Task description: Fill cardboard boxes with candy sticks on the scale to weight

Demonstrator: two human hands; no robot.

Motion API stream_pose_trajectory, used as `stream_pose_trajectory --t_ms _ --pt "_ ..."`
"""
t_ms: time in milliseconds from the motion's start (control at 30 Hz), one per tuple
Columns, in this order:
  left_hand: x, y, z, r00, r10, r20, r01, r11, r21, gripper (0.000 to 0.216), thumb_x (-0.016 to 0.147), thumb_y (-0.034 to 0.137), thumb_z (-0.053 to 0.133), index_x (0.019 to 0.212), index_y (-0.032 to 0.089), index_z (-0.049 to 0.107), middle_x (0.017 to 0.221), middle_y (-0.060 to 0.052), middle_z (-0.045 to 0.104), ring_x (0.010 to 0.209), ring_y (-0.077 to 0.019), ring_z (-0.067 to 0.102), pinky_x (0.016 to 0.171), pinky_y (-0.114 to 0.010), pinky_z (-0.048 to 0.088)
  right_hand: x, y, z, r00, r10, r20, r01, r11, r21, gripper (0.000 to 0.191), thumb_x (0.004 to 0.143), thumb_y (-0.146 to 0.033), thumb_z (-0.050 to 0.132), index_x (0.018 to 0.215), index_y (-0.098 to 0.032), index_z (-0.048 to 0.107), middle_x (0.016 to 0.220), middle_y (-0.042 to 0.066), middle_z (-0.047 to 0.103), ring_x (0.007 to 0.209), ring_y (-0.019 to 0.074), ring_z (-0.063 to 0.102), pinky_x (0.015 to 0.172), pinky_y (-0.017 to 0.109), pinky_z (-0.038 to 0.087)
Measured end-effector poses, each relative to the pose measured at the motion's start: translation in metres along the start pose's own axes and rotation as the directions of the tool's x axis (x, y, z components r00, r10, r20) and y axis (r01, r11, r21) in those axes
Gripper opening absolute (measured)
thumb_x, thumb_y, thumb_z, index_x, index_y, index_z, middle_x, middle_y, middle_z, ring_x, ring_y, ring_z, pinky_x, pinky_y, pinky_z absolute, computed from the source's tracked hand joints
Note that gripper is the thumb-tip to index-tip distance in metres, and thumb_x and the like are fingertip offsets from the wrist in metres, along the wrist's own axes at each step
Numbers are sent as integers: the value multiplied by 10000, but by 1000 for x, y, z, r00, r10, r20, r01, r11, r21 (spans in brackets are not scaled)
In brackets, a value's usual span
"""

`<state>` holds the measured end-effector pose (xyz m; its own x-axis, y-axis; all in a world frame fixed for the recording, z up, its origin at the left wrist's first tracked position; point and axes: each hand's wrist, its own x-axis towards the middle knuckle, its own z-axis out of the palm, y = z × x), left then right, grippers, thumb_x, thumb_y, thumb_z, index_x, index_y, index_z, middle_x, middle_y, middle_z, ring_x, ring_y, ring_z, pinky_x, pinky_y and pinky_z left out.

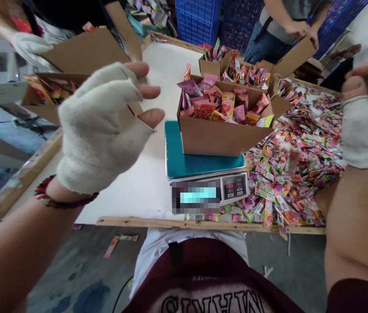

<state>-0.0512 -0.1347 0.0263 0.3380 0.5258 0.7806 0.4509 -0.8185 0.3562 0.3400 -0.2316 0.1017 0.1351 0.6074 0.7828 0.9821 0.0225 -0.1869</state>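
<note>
My left hand [102, 126], in a white fingerless glove, is raised over the table left of the scale. Its fingers and thumb are apart, with nothing between them. A digital scale [174, 161] with a teal top stands near the table's front edge; its display is blurred out. On it sits an open cardboard box [216, 137] full of small candy packets [227, 104]. My right hand [366, 115], gloved the same way, is up at the right edge above the loose packets. It looks partly curled and slightly blurred, with no object visible in it.
A pile of loose packets [314, 152] covers the table's right side. Further filled boxes [214, 67] stand behind the scale. At the left, a co-worker's gloved hand [32, 48] is at another box [86, 50]. Another person's hands [301, 30] touch a carton flap. Blue crates [198, 21] stand behind.
</note>
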Motion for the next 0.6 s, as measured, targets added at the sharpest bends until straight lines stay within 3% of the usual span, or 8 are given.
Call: stream_pose_trajectory --t_ms 67,167,267,367,467,600 --pt "9 14 2 999 43 0 -43 999 6 309 917 289 665 1207 184 680 1412 -104 629 1280 -255 622 1128 -468 512 6 -18 19 992 -97 75 97 995 9 302 996 -430 528 1203 -295 701 1145 91 707 1094 283 666 947 480 525" --pt "23 39 8 993 118 22 -118 993 -8 275 932 285 659 1184 178 676 1391 -114 640 1270 -233 635 1119 -434 529 18 -45 53 958 -192 212 180 981 73 259 999 -378 507 1198 -311 658 1222 77 674 1174 266 606 1054 456 483" --pt "32 57 21 974 204 95 -198 978 -68 261 940 276 644 1179 173 669 1414 -132 621 1293 -217 627 1117 -383 541 30 -64 89 886 -267 379 245 964 105 244 938 -339 597 1151 -244 668 1236 105 642 1198 264 557 1088 428 442" --pt "36 63 39 950 230 211 -218 973 -77 233 958 294 600 1169 220 666 1446 -94 602 1326 -229 609 1106 -402 553 33 -69 116 803 -247 542 247 966 73 101 877 -239 624 960 -211 674 1173 111 629 1119 278 553 1014 440 454" --pt "35 59 52 928 278 250 -271 961 -63 238 971 298 570 1181 223 653 1429 -90 614 1361 -253 583 1102 -444 558 31 -63 123 785 -256 564 264 962 69 63 873 -168 582 859 -207 630 1104 106 623 1089 290 548 986 457 441" --pt "36 53 49 949 275 152 -268 961 -63 220 984 289 550 1165 227 659 1423 -97 619 1308 -225 621 1085 -403 577 27 -55 116 812 -258 524 254 964 83 78 928 -243 582 889 -208 639 1073 95 620 1078 288 547 984 470 434"
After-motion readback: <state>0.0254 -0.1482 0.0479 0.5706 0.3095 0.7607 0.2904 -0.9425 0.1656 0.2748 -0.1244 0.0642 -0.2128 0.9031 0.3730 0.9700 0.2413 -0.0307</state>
